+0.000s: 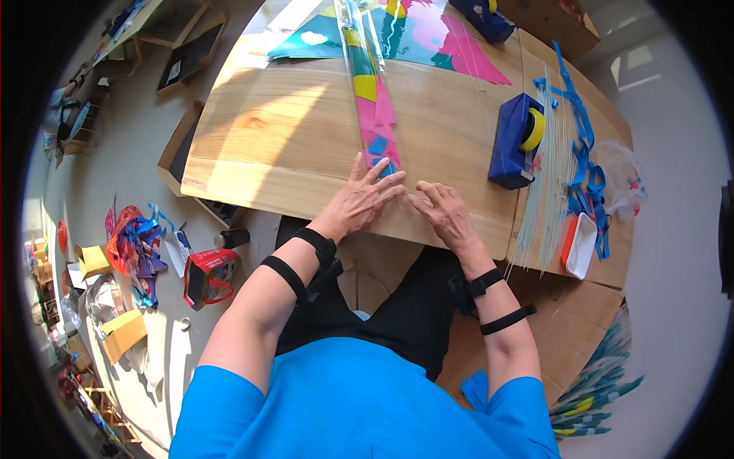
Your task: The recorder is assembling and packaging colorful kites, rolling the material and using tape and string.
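A long, narrow folded strip (368,88) of thin sheet, pink, yellow and teal with blue patches at its near end, runs across the wooden table toward me. Clear plastic film covers its far part. Over the near end of the strip, by the table's front edge, my left hand (359,202) lies with its fingers stretched out. Just to its right, my right hand (445,216) has thumb and fingers closed in a pinch close to the left fingertips. Whatever it pinches is too small to make out.
Colourful printed sheets (428,38) lie across the far side of the table (267,130). On the right are a blue tape dispenser (511,145), thin pale rods (544,199), blue ribbon (582,153) and a red-and-white box (579,245). Bags and cartons (124,335) litter the floor at left.
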Tool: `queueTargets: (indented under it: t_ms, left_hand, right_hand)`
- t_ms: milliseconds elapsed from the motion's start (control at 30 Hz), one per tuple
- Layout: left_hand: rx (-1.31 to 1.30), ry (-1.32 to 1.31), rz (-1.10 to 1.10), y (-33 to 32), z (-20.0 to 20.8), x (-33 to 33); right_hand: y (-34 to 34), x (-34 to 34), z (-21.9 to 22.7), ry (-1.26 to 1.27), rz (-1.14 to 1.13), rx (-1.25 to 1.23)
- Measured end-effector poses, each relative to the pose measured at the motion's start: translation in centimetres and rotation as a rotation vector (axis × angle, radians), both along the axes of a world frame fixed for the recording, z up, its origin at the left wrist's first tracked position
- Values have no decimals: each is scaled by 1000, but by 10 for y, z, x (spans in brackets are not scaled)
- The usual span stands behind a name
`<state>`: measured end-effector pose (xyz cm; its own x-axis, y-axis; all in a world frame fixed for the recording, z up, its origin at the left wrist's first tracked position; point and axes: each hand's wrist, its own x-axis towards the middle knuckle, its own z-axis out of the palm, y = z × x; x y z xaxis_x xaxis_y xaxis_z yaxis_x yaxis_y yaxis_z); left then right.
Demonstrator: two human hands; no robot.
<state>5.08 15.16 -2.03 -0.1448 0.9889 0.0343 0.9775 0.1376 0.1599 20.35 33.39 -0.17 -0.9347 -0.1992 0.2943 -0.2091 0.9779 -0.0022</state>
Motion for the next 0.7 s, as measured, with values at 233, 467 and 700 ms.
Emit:
queueTargets:
  t_ms: [233, 467, 700]
  left_hand:
    - [165, -134, -54, -17, -25, -4]
    - [159, -384, -33, -40, 0, 11]
    - [345, -531, 378, -43, -17, 42]
  right_hand:
    - [-4, 3, -14, -46, 53, -227]
    - [-30, 8, -31, 66, -313, -765]
    - [-49, 4, -27, -41, -605, -934]
